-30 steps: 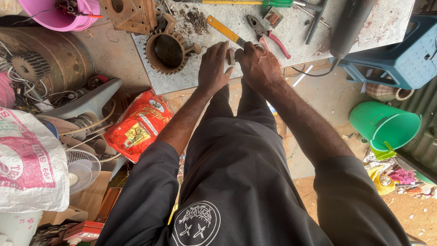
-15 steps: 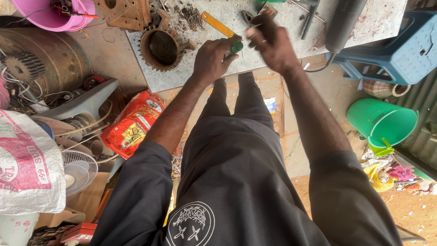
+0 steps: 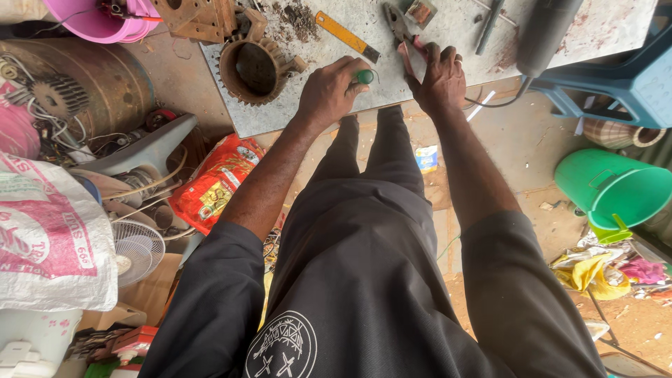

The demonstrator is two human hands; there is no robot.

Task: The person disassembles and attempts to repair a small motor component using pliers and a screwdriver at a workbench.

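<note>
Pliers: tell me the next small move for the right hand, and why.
Probably close the right hand round the pliers handles and lift them clear. The fingers already lie on the handles at the bench edge, while the left hand holds a green-handled tool.

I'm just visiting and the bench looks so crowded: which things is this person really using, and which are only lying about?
In use:
- left hand closed on a green-handled tool
- right hand on the pliers

Lying about:
- yellow ruler
- round toothed metal housing
- green bucket
- small fan
</note>
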